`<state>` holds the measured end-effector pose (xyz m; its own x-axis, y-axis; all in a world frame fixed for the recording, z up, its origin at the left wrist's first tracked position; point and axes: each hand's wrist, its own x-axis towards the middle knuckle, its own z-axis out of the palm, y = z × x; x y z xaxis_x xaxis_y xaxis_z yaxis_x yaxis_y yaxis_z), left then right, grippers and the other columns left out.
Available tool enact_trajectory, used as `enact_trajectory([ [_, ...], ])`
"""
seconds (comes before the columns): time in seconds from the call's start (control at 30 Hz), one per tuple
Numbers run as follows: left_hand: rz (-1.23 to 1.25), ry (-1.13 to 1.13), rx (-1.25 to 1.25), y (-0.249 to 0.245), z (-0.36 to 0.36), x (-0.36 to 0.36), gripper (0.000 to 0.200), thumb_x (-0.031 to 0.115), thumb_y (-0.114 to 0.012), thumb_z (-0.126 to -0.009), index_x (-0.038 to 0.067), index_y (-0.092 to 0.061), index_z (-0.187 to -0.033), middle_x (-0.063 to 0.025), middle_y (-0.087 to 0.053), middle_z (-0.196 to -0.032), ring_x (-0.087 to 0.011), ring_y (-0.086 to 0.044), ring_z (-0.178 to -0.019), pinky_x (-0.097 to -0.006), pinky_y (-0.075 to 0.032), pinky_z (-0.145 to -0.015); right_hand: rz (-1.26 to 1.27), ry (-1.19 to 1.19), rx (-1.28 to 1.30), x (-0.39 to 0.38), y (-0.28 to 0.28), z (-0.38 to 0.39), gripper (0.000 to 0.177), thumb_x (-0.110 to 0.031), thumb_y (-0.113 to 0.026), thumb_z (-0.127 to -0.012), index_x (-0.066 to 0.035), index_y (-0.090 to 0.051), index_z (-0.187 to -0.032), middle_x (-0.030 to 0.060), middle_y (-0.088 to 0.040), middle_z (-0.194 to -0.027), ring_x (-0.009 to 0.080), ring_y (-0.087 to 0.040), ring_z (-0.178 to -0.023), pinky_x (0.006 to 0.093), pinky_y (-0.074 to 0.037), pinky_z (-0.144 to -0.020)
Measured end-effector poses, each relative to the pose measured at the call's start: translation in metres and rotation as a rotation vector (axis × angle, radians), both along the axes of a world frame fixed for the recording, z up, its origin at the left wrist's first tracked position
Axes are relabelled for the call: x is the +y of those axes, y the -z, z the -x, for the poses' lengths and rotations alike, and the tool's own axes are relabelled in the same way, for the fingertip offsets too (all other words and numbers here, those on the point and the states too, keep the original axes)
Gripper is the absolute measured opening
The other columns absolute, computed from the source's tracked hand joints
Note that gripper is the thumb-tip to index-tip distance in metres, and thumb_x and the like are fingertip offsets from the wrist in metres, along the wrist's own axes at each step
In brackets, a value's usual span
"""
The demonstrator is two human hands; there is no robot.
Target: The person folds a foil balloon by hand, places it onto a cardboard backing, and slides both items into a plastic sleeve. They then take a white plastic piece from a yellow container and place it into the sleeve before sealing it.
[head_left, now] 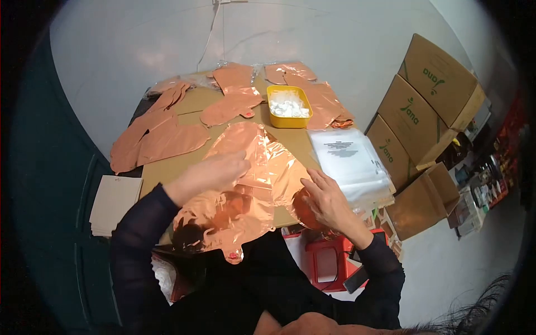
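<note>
A shiny rose-gold foil balloon [254, 215], flat and uninflated, lies in front of me. Its rounded lower part and a tab with a red mark hang past the table's near edge. My left hand [218, 173] is over its left side, with fingers bent together against the foil; the fingertips are partly hidden. On the right, my right hand [326, 201] rests on the balloon's right arm with its fingers apart. Beyond the balloon stands a yellow tub [290, 118] of crumpled white pieces.
More flat foil balloons [162, 142] lie at the table's left and back. Clear plastic bags [349, 159] with printed text are stacked at right. Cartons [410, 111] stand beyond them, a red stool [324, 262] below. Pale sheets [114, 204] lie at left.
</note>
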<state>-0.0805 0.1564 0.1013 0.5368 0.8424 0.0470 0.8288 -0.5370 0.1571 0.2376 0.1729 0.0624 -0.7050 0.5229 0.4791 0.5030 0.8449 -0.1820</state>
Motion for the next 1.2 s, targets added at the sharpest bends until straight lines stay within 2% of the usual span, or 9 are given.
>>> enact_trajectory([
  [0.1,0.217,-0.017,0.055,-0.010,-0.005,0.021,0.011,0.006,-0.065,-0.076,0.000,-0.058,-0.082,-0.0178,-0.059,-0.091,-0.0355,-0.060,-0.088,-0.0427,-0.047,-0.073,0.009,-0.034,0.006,-0.002,0.003,-0.002,0.038,-0.011,-0.066,-0.083,0.005,-0.059,-0.117,0.0286,-0.052,-0.130,0.0423,-0.051,-0.120,0.0459,-0.043,-0.099],
  [0.2,0.315,-0.062,0.089,0.001,-0.003,0.042,0.017,0.008,-0.069,-0.070,0.000,-0.063,-0.083,-0.0168,-0.065,-0.087,-0.0344,-0.063,-0.085,-0.0421,-0.049,-0.070,0.023,-0.077,-0.003,-0.007,0.001,0.002,0.036,-0.011,-0.066,-0.084,0.005,-0.060,-0.116,0.0286,-0.052,-0.131,0.0430,-0.051,-0.120,0.0460,-0.042,-0.101],
  [0.3,0.364,-0.094,0.134,0.005,-0.003,0.046,0.022,0.016,-0.076,-0.072,0.002,-0.061,-0.080,-0.0154,-0.064,-0.083,-0.0324,-0.062,-0.082,-0.0415,-0.047,-0.069,0.040,-0.099,-0.005,-0.009,-0.002,0.006,0.035,-0.012,-0.066,-0.084,0.004,-0.061,-0.115,0.0282,-0.052,-0.131,0.0432,-0.050,-0.122,0.0460,-0.041,-0.102],
  [0.67,0.452,-0.050,0.001,0.021,0.009,0.057,0.024,0.014,-0.077,-0.071,0.003,-0.057,-0.075,-0.0117,-0.061,-0.072,-0.0253,-0.060,-0.070,-0.0393,-0.046,-0.060,0.069,-0.125,-0.022,0.003,0.004,0.008,0.033,-0.014,-0.065,-0.086,0.003,-0.061,-0.115,0.0272,-0.051,-0.132,0.0419,-0.049,-0.123,0.0444,-0.042,-0.102],
  [0.87,0.507,-0.075,-0.069,0.027,0.013,0.061,0.024,0.016,-0.078,-0.066,0.004,-0.058,-0.071,-0.0111,-0.061,-0.071,-0.0259,-0.060,-0.068,-0.0396,-0.046,-0.056,0.082,-0.110,-0.054,0.028,-0.019,0.009,0.034,-0.011,-0.066,-0.086,0.000,-0.063,-0.118,0.0236,-0.053,-0.135,0.0406,-0.050,-0.124,0.0449,-0.045,-0.100],
  [0.97,0.544,-0.107,-0.027,0.020,0.009,0.059,0.026,0.017,-0.079,-0.066,0.004,-0.058,-0.071,-0.0109,-0.061,-0.071,-0.0256,-0.060,-0.067,-0.0391,-0.046,-0.056,0.071,-0.093,-0.004,0.058,-0.029,0.012,0.031,-0.012,-0.065,-0.087,0.000,-0.066,-0.115,0.0227,-0.063,-0.120,0.0381,-0.059,-0.113,0.0429,-0.050,-0.092],
  [1.07,0.530,-0.110,-0.019,0.024,0.010,0.060,0.027,0.018,-0.080,-0.066,0.004,-0.058,-0.071,-0.0104,-0.061,-0.069,-0.0250,-0.060,-0.065,-0.0390,-0.046,-0.054,0.155,0.020,0.071,0.093,-0.037,0.014,0.023,-0.012,-0.063,-0.085,0.001,-0.069,-0.102,0.0244,-0.068,-0.091,0.0398,-0.066,-0.086,0.0454,-0.052,-0.075],
  [1.13,0.489,-0.068,-0.032,0.035,0.015,0.066,0.027,0.018,-0.081,-0.066,0.004,-0.058,-0.071,-0.0102,-0.061,-0.069,-0.0244,-0.060,-0.064,-0.0390,-0.046,-0.053,0.151,0.061,0.135,0.117,-0.038,0.016,0.020,-0.014,-0.061,-0.086,0.000,-0.071,-0.096,0.0236,-0.067,-0.082,0.0403,-0.066,-0.077,0.0463,-0.052,-0.070],
  [1.2,0.538,-0.081,-0.010,0.030,0.013,0.065,0.027,0.018,-0.080,-0.068,0.003,-0.058,-0.072,-0.0112,-0.061,-0.072,-0.0253,-0.060,-0.069,-0.0387,-0.047,-0.057,0.144,0.190,0.107,0.131,-0.047,0.015,0.020,-0.016,-0.060,-0.087,0.000,-0.072,-0.089,0.0225,-0.068,-0.082,0.0400,-0.066,-0.077,0.0462,-0.053,-0.070],
])
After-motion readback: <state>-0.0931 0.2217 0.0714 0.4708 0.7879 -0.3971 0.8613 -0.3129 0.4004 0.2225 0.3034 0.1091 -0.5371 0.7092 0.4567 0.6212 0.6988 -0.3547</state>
